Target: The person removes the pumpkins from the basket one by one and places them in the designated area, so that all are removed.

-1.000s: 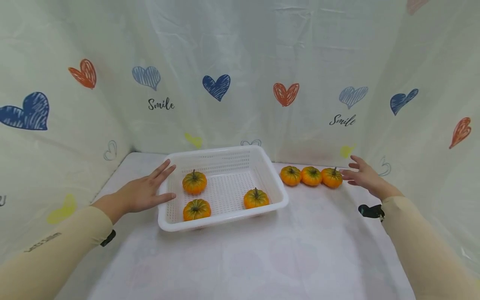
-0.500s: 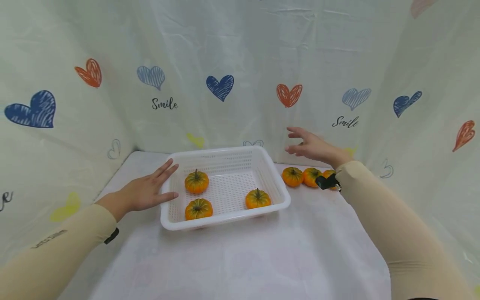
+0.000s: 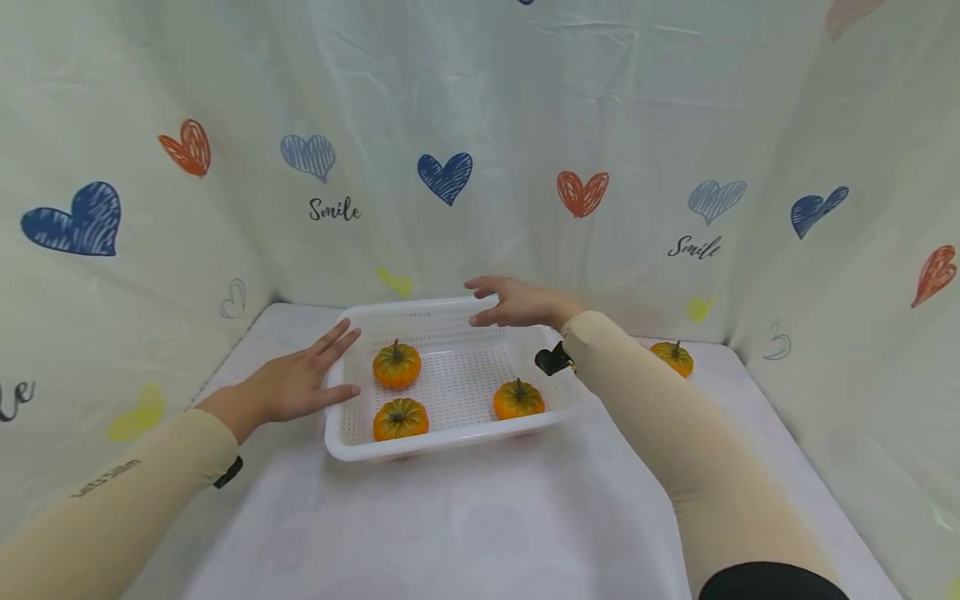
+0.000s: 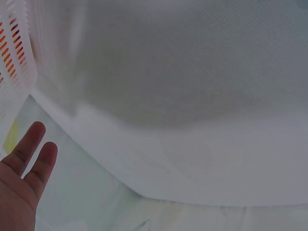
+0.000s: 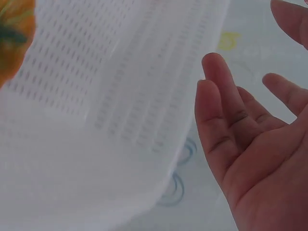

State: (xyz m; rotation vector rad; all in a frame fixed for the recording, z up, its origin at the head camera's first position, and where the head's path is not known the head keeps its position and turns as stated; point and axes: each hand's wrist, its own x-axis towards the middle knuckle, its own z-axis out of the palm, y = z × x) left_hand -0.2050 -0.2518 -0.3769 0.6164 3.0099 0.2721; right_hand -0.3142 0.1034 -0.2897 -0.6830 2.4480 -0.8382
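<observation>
"Where are the pumpkins [image 3: 397, 367]?"

"The head view shows three inside the white basket [image 3: 450, 437] and one more on the table [image 3: 480, 517], beyond the right sleeve [image 3: 663, 417]. The left wrist view catches only orange through the basket's slots [image 4: 9, 53]."

"And the hands?"

"Left hand [image 3: 288, 385]: fingers straight, spread at the left rim; whether they touch, I can't tell. Right hand [image 3: 519, 303]: near the far rim, fingers loosely bent; only the right wrist view reveals its bare palm [image 5: 274, 168]."
</observation>
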